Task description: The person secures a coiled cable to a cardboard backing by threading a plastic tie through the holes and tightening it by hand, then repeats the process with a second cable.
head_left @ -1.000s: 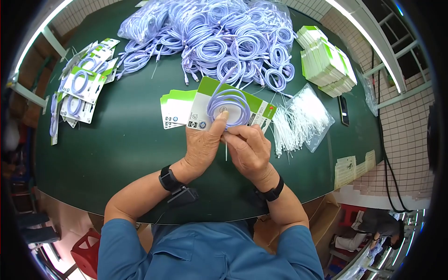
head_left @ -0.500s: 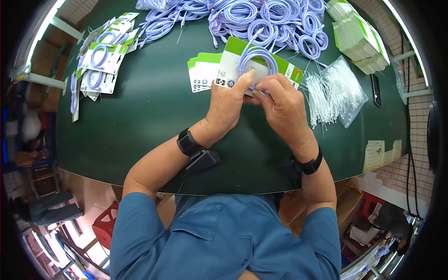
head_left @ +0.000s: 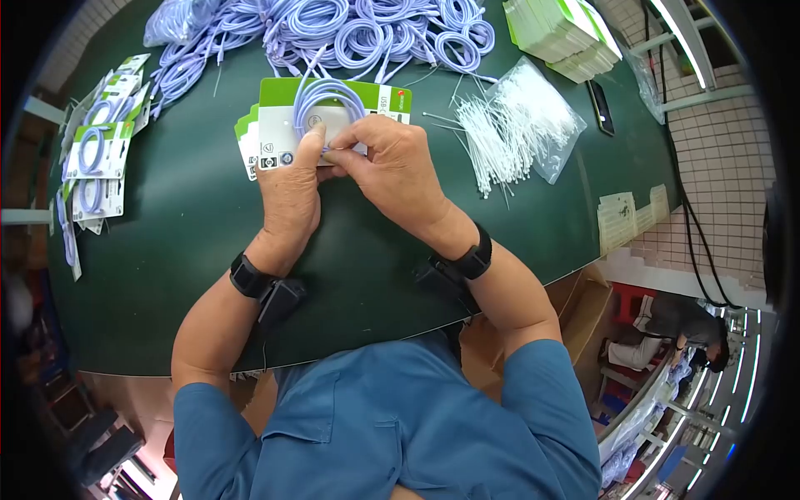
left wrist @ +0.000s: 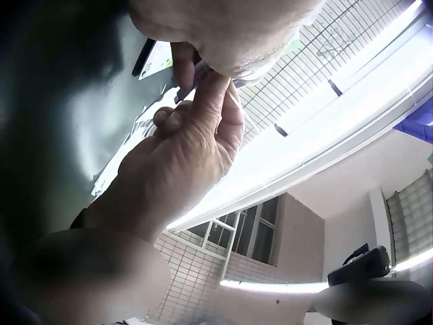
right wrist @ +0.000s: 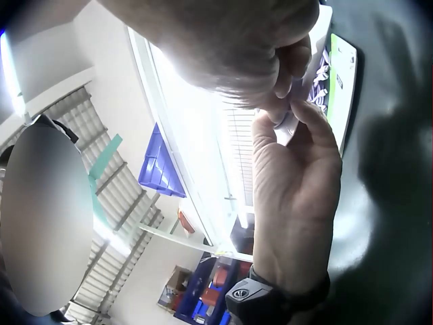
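Note:
A coiled lilac cable [head_left: 348, 93] lies against a green and white card [head_left: 275, 125] in the head view. The left hand [head_left: 290, 192] grips the card's lower edge with its thumb over the cable. Thumb and forefinger of the right hand [head_left: 392, 167] pinch at the lower part of the coil; what exactly is between them is hidden. Both hands meet there. In the left wrist view the right hand [left wrist: 179, 152] has its fingertips together; in the right wrist view the left hand [right wrist: 298, 183] touches the other hand's fingers.
Lilac cables [head_left: 358, 37] are heaped at the back. Carded cables [head_left: 98, 158] lie at left, and more cards [head_left: 247, 143] behind the held one. White zip ties [head_left: 500, 137] in a bag, a card stack [head_left: 562, 37] and a phone [head_left: 600, 108] are at right.
The head view has shifted about. The held card is turned more level, and both hands stay together at the coil's lower part.

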`<state>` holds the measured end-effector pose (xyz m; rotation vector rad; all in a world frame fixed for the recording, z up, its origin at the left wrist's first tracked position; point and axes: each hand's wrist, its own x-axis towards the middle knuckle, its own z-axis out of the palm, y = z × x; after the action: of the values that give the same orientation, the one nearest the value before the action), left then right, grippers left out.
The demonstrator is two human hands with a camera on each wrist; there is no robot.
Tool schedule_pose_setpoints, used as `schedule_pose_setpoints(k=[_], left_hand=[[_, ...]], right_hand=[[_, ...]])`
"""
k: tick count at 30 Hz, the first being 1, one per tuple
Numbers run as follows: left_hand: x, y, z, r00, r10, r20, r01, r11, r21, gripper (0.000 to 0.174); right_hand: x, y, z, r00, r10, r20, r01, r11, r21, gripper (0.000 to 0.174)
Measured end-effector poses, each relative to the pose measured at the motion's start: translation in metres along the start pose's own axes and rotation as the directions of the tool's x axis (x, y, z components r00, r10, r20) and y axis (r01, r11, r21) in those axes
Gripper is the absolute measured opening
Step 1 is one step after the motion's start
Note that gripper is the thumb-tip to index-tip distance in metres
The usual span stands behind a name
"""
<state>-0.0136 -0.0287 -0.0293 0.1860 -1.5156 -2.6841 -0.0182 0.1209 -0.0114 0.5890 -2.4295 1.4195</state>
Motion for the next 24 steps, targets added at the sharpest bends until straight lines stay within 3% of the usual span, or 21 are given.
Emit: schedule_pose_setpoints(k=[4, 7, 9, 10, 14, 17, 22, 24], left_hand=[[0.001, -0.003, -0.003, 1.000, 0.016, -0.014, -0.015, 0.997, 0.072, 0.029], [0.004, -0.003, -0.004, 0.996, 0.092, -0.017, -0.089, 0.988, 0.125, 0.027], [0.004, 0.002, -0.007, 0.976, 0.210, 0.053, -0.214, 0.901, 0.376, 0.021], [0.003, 0.005, -0.006, 0.973, 0.227, 0.051, -0.229, 0.894, 0.385, 0.021], [-0.005, 0.017, 0.002, 0.985, 0.165, 0.055, -0.174, 0.941, 0.290, 0.017], [-0.009, 0.016, -0.005, 0.924, 0.335, 0.185, -0.373, 0.679, 0.633, 0.019], [-0.010, 0.023, 0.000, 0.940, 0.299, 0.168, -0.335, 0.701, 0.630, 0.022], [-0.008, 0.023, 0.006, 0.956, 0.273, 0.111, -0.292, 0.824, 0.486, 0.024]], right_hand=[[-0.009, 0.005, 0.013, 0.997, 0.060, -0.057, -0.052, 0.991, 0.120, 0.013], [-0.013, 0.005, 0.009, 0.972, -0.173, -0.158, 0.173, 0.985, -0.011, 0.016], [-0.014, -0.004, 0.005, 0.941, -0.289, -0.174, 0.283, 0.957, -0.064, 0.018], [-0.014, -0.008, 0.003, 0.909, -0.379, -0.174, 0.361, 0.924, -0.128, 0.020], [-0.014, -0.019, -0.007, 0.882, -0.443, -0.159, 0.416, 0.892, -0.176, 0.023], [-0.017, -0.026, -0.009, 0.874, -0.462, -0.150, 0.432, 0.880, -0.196, 0.024], [-0.020, -0.028, -0.010, 0.864, -0.483, -0.140, 0.450, 0.867, -0.217, 0.025], [-0.020, -0.028, -0.010, 0.858, -0.492, -0.152, 0.457, 0.863, -0.213, 0.026]])
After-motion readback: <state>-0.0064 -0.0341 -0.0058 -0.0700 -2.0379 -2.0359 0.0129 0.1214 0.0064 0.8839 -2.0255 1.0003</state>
